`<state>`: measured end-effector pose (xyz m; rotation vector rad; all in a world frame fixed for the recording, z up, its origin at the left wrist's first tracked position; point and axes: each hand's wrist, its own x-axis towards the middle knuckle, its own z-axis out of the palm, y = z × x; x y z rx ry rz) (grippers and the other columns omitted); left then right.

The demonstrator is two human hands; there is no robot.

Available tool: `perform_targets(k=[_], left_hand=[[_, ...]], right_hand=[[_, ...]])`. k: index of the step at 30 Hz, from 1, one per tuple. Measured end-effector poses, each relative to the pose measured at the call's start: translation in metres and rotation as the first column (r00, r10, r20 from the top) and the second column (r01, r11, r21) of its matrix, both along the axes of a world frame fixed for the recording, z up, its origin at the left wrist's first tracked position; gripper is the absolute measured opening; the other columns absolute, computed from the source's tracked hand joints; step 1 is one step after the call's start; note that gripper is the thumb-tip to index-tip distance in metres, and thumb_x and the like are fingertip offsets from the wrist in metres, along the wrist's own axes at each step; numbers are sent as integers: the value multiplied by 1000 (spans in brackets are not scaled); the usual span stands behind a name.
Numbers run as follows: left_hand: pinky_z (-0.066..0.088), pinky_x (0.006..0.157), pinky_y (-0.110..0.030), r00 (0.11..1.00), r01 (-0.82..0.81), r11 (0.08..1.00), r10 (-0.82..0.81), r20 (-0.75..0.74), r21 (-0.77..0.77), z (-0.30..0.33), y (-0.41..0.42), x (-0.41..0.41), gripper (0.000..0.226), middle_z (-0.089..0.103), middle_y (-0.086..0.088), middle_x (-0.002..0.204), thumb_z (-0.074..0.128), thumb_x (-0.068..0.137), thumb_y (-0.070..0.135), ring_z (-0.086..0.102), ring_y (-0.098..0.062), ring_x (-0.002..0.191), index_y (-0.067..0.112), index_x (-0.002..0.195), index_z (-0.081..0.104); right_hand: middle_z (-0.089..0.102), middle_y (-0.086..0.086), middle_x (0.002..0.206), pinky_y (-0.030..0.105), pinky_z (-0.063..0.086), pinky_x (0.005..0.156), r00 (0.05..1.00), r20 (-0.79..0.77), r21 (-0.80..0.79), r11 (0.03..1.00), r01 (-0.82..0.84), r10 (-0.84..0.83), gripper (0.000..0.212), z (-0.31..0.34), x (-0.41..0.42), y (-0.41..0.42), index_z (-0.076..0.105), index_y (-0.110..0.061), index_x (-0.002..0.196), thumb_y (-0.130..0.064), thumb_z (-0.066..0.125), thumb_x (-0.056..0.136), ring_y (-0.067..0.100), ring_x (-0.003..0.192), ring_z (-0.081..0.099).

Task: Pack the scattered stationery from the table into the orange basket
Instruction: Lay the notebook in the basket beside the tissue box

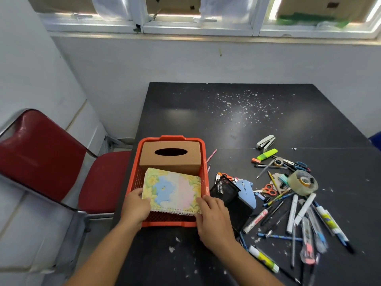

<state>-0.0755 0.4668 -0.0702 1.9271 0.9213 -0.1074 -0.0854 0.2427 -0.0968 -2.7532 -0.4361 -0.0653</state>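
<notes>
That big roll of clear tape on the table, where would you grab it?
Come from above and pinch the clear tape roll across its outer rim. It lies nearly flat, hole upward, so the round sides are exposed. Approach from its far right side, since pens crowd its near left edge.

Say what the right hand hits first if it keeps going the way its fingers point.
The right hand points up-left across the spiral notebook it holds. Straight on, it would probably meet the brown tissue box at the orange basket's far end, though depth is unclear.
</notes>
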Motion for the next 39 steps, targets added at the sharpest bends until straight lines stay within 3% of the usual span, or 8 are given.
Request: perform_targets(k=[2,4,11,14,21,24,32,39], left_hand=[[50,87,-42,985,168,949,-155,-69,265,-5,0,0,57,57,-8,126,56,89,4,58,-29,109,21,142,43],[46,86,-37,934,350,865,-294,-202,360,-6,-2,0,62,43,-12,133,59,88,8,56,-32,110,22,146,39],[51,88,-35,643,671,715,-427,-635,199,-3,-9,22,72,29,-16,144,78,77,30,58,-29,109,18,139,43],[49,76,-35,607,728,624,-392,-691,285,-11,-16,28,72,31,-17,142,75,79,28,59,-30,108,16,140,40],[45,96,-51,520,853,271,-368,-771,446,-33,-31,35,99,37,-19,144,72,77,51,49,-39,121,23,152,16],[36,105,-50,455,878,134,-527,-717,459,-40,-26,42,104,29,-14,152,79,73,50,28,-43,138,26,152,16],[34,112,-49,459,887,292,-650,-605,358,-50,-16,41,101,5,-9,163,77,81,36,11,-41,146,30,155,9],[33,113,-42,491,871,378,-685,-538,314,-34,-19,40,96,17,-8,161,79,78,41,20,-31,146,24,153,23]], right_hand=[[60,-5,121,35,53,82,1000,28,-13,1000,-7,7,42,-3,2,-1,60,-23,123,-29,68,82,21,106,55],[59,-4,122,37,53,83,999,39,-17,1000,-12,12,42,-6,2,-1,60,-23,123,-29,66,82,23,107,53],[59,-3,122,37,53,84,998,65,-22,1000,-20,21,40,-9,1,-2,62,-21,121,-30,68,83,23,108,51],[59,-2,123,37,52,84,995,101,-51,998,-21,26,35,-13,0,-3,65,-21,116,-31,68,83,22,109,51],[58,-1,130,39,51,89,992,117,-53,998,-39,45,27,-17,-1,-7,68,-23,110,-39,58,89,22,118,50],[58,0,131,38,51,88,991,127,-46,998,-39,44,26,-18,-1,-7,69,-22,105,-39,57,89,22,118,51],[56,0,134,37,50,92,992,119,-14,999,-45,47,37,-19,-4,-8,72,-22,102,-43,42,93,21,123,48],[56,-2,132,35,46,97,995,81,77,995,-60,54,36,-15,-4,-14,65,-21,117,-44,50,93,18,123,48]])
